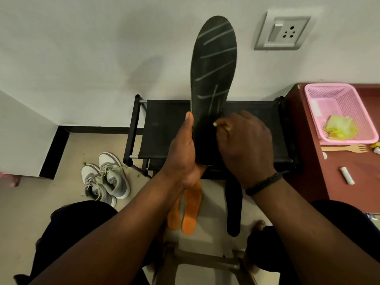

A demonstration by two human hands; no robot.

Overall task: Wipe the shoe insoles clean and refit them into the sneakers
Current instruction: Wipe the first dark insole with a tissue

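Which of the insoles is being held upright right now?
The black insole with pale green stripes, gripped at its heel; the orange insoles and plain black insole lie on the floor.

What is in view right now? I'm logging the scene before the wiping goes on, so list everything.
Black foam insole with pale streaks: 1, held upright before the wall.
Small yellow wipe: 1, mostly hidden in the right hand's grip.
Orange insoles: 2, on the floor below the hands.
Black insole on the floor: 1, right of the orange pair.
Grey-and-white sneakers: 2, on the floor, left.
Black fabric shoe rack: 1, against the wall.
Pink mesh basket: 1, on the brown cabinet, yellow cloth inside.
Wooden fork: 1, by the basket.
Grey wall socket: 1, upper right.
Left hand: grips the upright insole's heel.
Right hand: pinches the wipe against it.
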